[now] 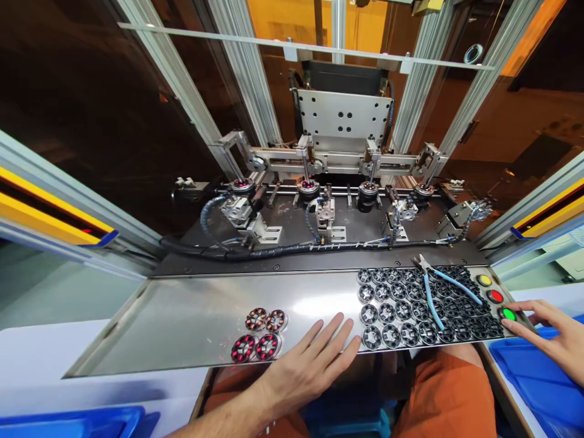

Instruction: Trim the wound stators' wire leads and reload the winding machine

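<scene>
My left hand (314, 359) lies palm down with fingers spread at the front edge of the metal shelf (191, 316). To its left are several round black parts with red or orange pieces in them (267, 347). Rows of similar black rings (391, 334) without the coloured pieces begin just right of its fingertips. A pair of cutting pliers with light blue handles (429, 292) rests open on top of these rings. At the shelf's right end my right hand (547, 331) has its fingers apart around the lit green button (508, 314); whether a fingertip presses it I cannot tell.
Red (495, 296) and yellow (484, 280) buttons sit behind the green one. Behind the shelf, a machine (342, 121) has several stations with round parts under vertical rods. Yellow sensor bars (50, 213) flank the opening. Blue trays (73, 423) lie at both sides.
</scene>
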Demonstrator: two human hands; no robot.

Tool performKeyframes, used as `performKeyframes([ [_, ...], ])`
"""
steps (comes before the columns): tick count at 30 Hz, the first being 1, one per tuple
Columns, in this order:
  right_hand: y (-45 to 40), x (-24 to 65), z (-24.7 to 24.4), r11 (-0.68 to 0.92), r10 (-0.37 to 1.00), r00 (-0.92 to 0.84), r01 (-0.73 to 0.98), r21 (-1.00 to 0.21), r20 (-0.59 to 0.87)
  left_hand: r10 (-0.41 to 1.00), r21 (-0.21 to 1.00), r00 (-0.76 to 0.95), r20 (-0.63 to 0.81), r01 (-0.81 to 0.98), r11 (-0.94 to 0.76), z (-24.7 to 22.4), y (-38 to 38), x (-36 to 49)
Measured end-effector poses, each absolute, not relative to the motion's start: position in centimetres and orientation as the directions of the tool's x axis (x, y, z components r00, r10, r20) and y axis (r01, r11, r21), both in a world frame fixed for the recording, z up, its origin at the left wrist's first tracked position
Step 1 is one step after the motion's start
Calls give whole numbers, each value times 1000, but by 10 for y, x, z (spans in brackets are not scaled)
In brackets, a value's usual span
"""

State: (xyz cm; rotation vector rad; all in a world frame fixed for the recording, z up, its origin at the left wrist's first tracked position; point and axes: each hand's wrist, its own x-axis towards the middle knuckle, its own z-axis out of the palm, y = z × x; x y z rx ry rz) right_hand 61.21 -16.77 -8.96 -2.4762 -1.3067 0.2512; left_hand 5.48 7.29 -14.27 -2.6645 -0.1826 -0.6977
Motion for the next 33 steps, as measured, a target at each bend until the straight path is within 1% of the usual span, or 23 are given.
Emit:
performKeyframes([
  [10, -170, 614, -92, -506, 839, 544, 785, -358, 6, 27, -317, 866, 499, 212, -924, -139, 73, 56],
  [16, -168, 612, -91, -521, 830, 557, 774, -358, -3, 27, -307, 864, 503, 208, -929, -138, 73, 56],
  [24, -169, 613, -91, -534, 824, 566, 764, -362, -20, 30, -309, 864, 503, 211, -927, -139, 74, 56],
  [33, -171, 616, -94, -517, 833, 554, 774, -366, -7, 27, -312, 865, 501, 210, -927, -140, 73, 56],
])
